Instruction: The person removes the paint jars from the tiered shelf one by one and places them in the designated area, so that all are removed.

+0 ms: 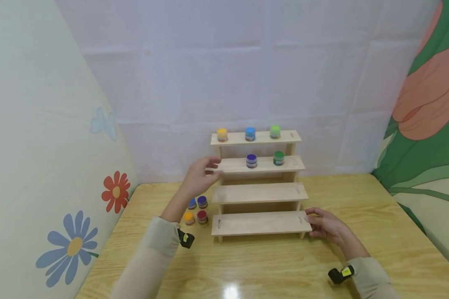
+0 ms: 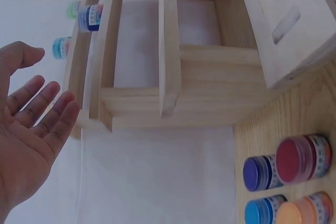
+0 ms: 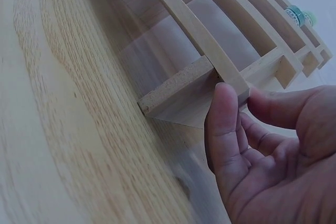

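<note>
A pale wooden four-tier stand (image 1: 260,193) stands on the table. My left hand (image 1: 201,176) hovers by the left end of its second-highest tier, fingers loosely extended; the left wrist view shows a bare palm. At the right end of the lowest tier (image 1: 262,223), my right hand (image 3: 273,145) pinches the board between thumb and fingers. The top tier bears a yellow jar (image 1: 222,135), a light blue jar (image 1: 250,134) and a light green jar (image 1: 275,132). A purple jar (image 1: 251,161) and a dark green jar (image 1: 278,158) sit one tier down.
Left of the stand, on the wooden table (image 1: 269,265), several jars are grouped: a dark red jar (image 2: 302,158), a purple one (image 2: 257,172), a blue one (image 2: 261,211) and an orange one (image 2: 302,212). A white cloth (image 1: 209,74) hangs behind.
</note>
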Demonstrator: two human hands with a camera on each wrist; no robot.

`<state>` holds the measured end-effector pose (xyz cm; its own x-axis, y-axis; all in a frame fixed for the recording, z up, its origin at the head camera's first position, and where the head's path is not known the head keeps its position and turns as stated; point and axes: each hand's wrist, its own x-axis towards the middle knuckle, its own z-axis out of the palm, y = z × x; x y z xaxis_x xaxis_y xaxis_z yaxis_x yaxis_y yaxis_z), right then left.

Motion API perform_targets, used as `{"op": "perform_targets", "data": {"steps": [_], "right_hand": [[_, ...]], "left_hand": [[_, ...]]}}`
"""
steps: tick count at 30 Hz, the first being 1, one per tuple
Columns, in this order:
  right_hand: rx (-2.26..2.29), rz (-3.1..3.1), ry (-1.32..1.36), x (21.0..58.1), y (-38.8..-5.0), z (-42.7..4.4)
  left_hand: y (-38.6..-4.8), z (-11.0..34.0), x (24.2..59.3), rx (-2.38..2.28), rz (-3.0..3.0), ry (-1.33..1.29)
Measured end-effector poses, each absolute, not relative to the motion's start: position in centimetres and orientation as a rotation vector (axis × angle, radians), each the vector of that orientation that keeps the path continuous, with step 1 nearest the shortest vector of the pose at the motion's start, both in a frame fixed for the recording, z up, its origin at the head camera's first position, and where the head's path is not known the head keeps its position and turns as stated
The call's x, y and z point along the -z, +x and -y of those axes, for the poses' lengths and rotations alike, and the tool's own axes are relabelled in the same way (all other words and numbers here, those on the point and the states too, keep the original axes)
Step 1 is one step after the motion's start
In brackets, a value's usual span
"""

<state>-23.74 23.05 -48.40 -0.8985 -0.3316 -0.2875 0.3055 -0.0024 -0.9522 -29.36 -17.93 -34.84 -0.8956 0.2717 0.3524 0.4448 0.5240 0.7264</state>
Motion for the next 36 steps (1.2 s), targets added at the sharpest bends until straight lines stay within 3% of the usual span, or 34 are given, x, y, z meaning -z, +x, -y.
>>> {"op": "perform_targets", "data": {"steps": [23,36], "right_hand": [[1.965,-1.852,-0.006,48.6,-23.7,-23.0],[1.978,-1.830,-0.008,48.6,-23.8,-23.0]], "left_hand": [[-32.3,12.2,34.6,1.395,2.608,-0.641],[-33.5,9.9,35.1,1.462,2.632,-0.534]]}}
